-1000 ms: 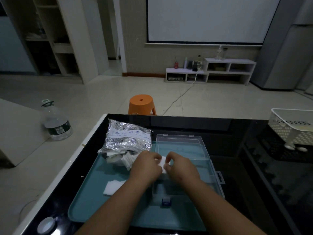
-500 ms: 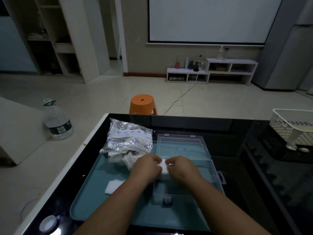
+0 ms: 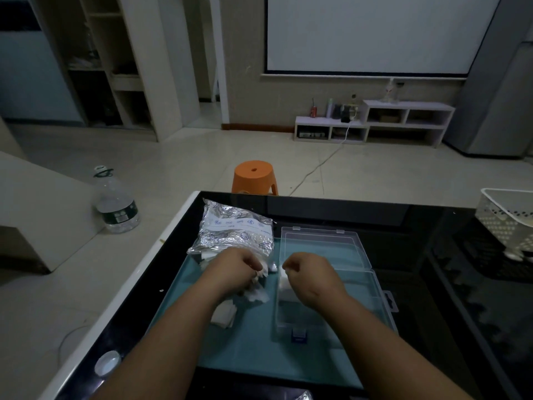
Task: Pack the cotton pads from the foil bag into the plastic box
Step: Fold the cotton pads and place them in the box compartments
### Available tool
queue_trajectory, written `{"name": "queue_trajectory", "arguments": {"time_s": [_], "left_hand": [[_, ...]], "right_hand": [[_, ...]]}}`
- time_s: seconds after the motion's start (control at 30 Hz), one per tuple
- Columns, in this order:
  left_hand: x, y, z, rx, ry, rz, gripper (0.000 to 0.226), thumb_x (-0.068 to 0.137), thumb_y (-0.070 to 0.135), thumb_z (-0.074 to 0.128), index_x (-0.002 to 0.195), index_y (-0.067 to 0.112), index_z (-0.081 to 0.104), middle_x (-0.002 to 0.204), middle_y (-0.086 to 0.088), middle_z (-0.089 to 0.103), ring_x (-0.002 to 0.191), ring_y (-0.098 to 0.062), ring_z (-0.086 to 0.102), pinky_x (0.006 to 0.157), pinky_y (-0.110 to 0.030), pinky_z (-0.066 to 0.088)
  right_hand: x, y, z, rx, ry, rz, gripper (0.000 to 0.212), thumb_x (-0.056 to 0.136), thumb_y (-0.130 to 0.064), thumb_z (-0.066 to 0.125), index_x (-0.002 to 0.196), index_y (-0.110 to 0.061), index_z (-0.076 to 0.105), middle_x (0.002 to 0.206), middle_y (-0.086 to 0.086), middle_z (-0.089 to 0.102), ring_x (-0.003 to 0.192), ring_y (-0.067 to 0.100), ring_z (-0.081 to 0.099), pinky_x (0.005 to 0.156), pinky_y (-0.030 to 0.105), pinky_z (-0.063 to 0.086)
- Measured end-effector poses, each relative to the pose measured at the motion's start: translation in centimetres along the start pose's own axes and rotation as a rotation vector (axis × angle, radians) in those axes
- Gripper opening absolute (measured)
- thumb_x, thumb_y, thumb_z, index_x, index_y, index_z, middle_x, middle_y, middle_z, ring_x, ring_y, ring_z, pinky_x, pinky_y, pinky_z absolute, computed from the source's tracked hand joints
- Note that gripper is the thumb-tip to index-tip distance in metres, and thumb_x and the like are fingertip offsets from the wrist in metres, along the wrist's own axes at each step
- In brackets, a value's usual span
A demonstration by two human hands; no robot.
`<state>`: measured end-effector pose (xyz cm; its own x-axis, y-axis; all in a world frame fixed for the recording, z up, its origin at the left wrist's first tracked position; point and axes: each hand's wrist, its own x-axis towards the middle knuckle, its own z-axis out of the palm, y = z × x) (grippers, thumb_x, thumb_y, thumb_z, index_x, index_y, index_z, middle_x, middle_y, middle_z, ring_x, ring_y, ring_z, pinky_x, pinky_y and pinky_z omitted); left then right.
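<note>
Your right hand (image 3: pixel 310 274) is curled in a narrow grip on a white cotton pad (image 3: pixel 283 280), held at the far left corner of the plastic box (image 3: pixel 331 301); your knuckles hide how your fingertips meet it. Your left hand (image 3: pixel 235 269) is closed on a wad of thin wrinkled material (image 3: pixel 256 290), white and partly clear, too blurred to tell film from pad. Below your left wrist a small stack of pads (image 3: pixel 223 314) lies on the teal tray (image 3: pixel 245 350), partly covered by your forearm. The box stands open on the tray, its clear lid (image 3: pixel 323 248) flat behind it. The foil bag (image 3: pixel 233 230) lies just left of the lid, its mouth hidden by your left hand. The tray rests on the dark worktop (image 3: pixel 375 215), whose near edge is cut off.
</note>
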<state>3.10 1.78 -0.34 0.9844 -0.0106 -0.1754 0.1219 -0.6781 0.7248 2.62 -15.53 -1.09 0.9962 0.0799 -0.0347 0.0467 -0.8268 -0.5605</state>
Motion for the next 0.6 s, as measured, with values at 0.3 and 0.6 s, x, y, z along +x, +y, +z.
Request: {"name": "queue_trajectory", "arguments": {"time_s": [0.3, 0.6], "left_hand": [[-0.8, -2.3, -2.3, 0.313, 0.014, 0.008, 0.03, 0.081, 0.004, 0.057, 0.075, 0.027, 0.074, 0.094, 0.004, 0.074, 0.088, -0.016, 0.066, 0.081, -0.03, 0.054], [-1.7, -4.4, -3.4, 0.603, -0.096, 0.015, 0.033, 0.077, 0.011, 0.063, 0.102, 0.032, 0.07, 0.111, 0.006, 0.066, 0.099, -0.017, 0.063, 0.078, -0.026, 0.048]], "right_hand": [[-0.3, -2.4, 2.2, -0.049, -0.052, -0.049, 0.027, 0.083, -0.017, 0.062, 0.107, -0.024, 0.071, 0.104, 0.0, 0.071, 0.097, 0.02, 0.064, 0.084, 0.031, 0.053], [0.1, -3.7, 4.1, -0.09, 0.072, -0.105, 0.027, 0.077, -0.031, 0.07, 0.104, -0.027, 0.069, 0.098, -0.003, 0.07, 0.094, 0.02, 0.063, 0.081, 0.032, 0.052]]}}
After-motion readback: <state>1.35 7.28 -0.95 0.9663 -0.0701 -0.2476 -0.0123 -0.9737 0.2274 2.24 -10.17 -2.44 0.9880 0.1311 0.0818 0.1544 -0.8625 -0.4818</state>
